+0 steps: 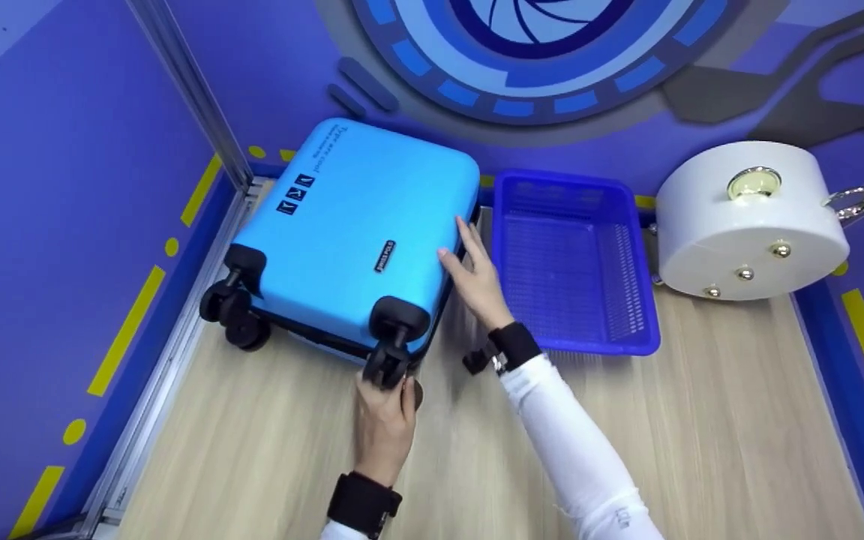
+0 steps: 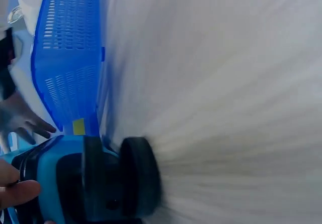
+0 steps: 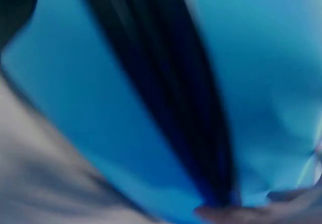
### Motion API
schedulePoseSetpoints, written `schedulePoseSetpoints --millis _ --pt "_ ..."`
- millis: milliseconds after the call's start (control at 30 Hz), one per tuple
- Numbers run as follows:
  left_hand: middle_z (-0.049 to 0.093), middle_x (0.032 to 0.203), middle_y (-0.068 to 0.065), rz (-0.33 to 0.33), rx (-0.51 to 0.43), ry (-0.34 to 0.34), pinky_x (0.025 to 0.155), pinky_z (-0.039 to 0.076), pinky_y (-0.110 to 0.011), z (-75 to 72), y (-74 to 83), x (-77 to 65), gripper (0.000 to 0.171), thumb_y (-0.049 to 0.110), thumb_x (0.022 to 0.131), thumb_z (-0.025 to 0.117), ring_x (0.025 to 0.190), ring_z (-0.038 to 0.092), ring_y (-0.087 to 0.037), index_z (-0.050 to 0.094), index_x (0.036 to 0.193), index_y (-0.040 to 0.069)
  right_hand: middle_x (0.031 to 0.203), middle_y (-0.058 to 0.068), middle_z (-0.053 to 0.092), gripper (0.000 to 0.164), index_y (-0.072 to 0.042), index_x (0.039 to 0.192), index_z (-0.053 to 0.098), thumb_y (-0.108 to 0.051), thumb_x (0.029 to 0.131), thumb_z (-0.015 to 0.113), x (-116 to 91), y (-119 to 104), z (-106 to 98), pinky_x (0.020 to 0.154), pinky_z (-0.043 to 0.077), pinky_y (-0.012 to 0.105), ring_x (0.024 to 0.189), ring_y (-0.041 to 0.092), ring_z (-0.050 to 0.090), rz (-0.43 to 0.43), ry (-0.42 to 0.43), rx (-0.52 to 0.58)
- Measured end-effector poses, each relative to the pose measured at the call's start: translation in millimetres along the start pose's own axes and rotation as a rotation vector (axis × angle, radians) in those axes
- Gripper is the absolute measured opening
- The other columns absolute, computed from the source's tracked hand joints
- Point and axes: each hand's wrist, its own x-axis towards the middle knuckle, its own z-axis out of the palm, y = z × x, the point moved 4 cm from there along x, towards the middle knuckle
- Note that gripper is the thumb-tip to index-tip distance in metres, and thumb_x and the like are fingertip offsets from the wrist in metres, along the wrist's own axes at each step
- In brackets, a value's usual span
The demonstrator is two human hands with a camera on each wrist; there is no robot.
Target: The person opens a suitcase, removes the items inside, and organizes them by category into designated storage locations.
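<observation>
A bright blue hard-shell suitcase [image 1: 357, 202] lies with its wheeled end towards me, a black seam running round its side. My left hand [image 1: 385, 424] holds its near edge beside the front-right black wheel [image 1: 387, 361], most fingertips hidden behind that wheel. In the left wrist view the fingers [image 2: 19, 194] touch the case near the seam, close to a wheel [image 2: 138, 176]. On the right side of the case rests my right hand [image 1: 479, 285], its fingers extended and spread along the edge. The right wrist view is blurred, showing the blue shell [image 3: 105, 93] and dark seam [image 3: 166, 83].
A blue-violet plastic basket [image 1: 649, 300] stands just right of the suitcase. Farther right is a white rounded case [image 1: 732, 217] with gold studs and a ring handle. Blue walls close in the wooden floor [image 1: 702, 435] at the back and sides, with metal framing at left.
</observation>
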Motion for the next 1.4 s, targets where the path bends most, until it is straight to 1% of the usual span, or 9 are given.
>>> schedulePoseSetpoints --millis 133,233,433,633,767,900,1100,1267,1400 --pt "0.046 0.113 -0.025 0.02 0.029 -0.016 0.074 0.048 -0.047 -2.4 -6.5 -0.5 0.019 0.014 0.085 0.07 0.093 0.054 -0.035 0.069 0.104 0.01 0.159 -0.003 -0.001 0.076 -0.032 0.15 0.025 -0.051 0.086 0.062 -31.9 -10.4 21.4 0.105 0.014 0.068 0.144 0.033 0.008 -0.072 0.038 -0.076" --pt "0.047 0.109 -0.023 0.027 0.062 -0.032 0.073 0.047 -0.047 -4.5 -11.1 0.9 0.022 0.017 0.087 0.068 0.09 0.053 -0.033 0.068 0.107 0.011 0.159 0.007 -0.008 0.084 -0.023 0.149 0.03 -0.04 0.08 0.074 -53.9 -20.0 36.2 0.104 0.012 0.07 0.143 0.037 0.002 -0.18 0.022 -0.093" --pt "0.045 0.108 -0.022 0.024 0.045 -0.043 0.074 0.045 -0.048 -9.1 -14.2 3.0 0.021 0.02 0.089 0.065 0.09 0.05 -0.032 0.069 0.107 0.011 0.156 0.023 -0.007 0.078 -0.018 0.142 0.046 -0.031 0.073 0.082 -67.6 -24.8 47.8 0.106 0.017 0.066 0.143 0.04 0.003 -0.371 0.044 -0.141" --pt "0.046 0.108 -0.023 0.059 0.027 -0.047 0.074 0.046 -0.048 -16.0 -17.6 7.0 0.022 0.014 0.085 0.066 0.089 0.053 -0.036 0.069 0.106 0.007 0.155 0.024 -0.009 0.069 -0.026 0.138 0.051 -0.035 0.075 0.079 -65.6 -25.8 45.6 0.108 0.021 0.06 0.144 0.035 0.004 -0.371 0.017 -0.168" --pt "0.049 0.105 -0.02 0.082 0.011 -0.036 0.066 0.05 -0.043 -21.6 -23.1 12.2 0.018 0.011 0.082 0.065 0.081 0.057 -0.033 0.066 0.097 0.002 0.154 0.026 -0.012 0.068 -0.027 0.137 0.051 -0.035 0.075 0.078 -63.0 -26.2 44.1 0.109 0.022 0.057 0.144 0.032 0.002 -0.375 -0.012 -0.178" --pt "0.052 0.105 -0.016 0.061 -0.012 -0.025 0.059 0.051 -0.04 -27.0 -31.1 21.7 0.022 0.017 0.086 0.067 0.08 0.059 -0.026 0.065 0.102 0.001 0.155 0.025 -0.012 0.069 -0.026 0.137 0.052 -0.032 0.074 0.079 -60.0 -25.4 43.2 0.109 0.023 0.056 0.144 0.034 0.003 -0.394 -0.008 -0.178" --pt "0.053 0.109 -0.015 0.067 -0.009 -0.035 0.064 0.052 -0.039 -30.5 -39.2 30.9 0.027 0.025 0.089 0.066 0.089 0.059 -0.024 0.064 0.105 0.003 0.155 0.024 -0.011 0.068 -0.023 0.136 0.053 -0.026 0.073 0.08 -58.3 -22.0 43.3 0.106 0.026 0.058 0.143 0.037 0.006 -0.394 0.005 -0.154" --pt "0.056 0.107 -0.017 0.078 -0.035 -0.016 0.063 0.051 -0.034 -33.8 -43.8 33.5 0.016 0.01 0.085 0.068 0.084 0.059 -0.022 0.064 0.097 0.0 0.156 0.024 -0.01 0.07 -0.027 0.136 0.053 -0.025 0.071 0.08 -57.8 -22.4 43.1 0.108 0.026 0.054 0.144 0.032 0.004 -0.373 0.006 -0.158" --pt "0.058 0.102 -0.016 0.042 -0.042 0.039 0.057 0.047 -0.031 -39.4 -51.3 37.3 0.008 -0.003 0.083 0.065 0.075 0.059 -0.021 0.064 0.09 -0.002 0.156 0.022 -0.01 0.071 -0.028 0.136 0.053 -0.027 0.07 0.079 -58.5 -22.4 43.5 0.108 0.028 0.051 0.144 0.03 0.005 -0.346 0.0 -0.186"
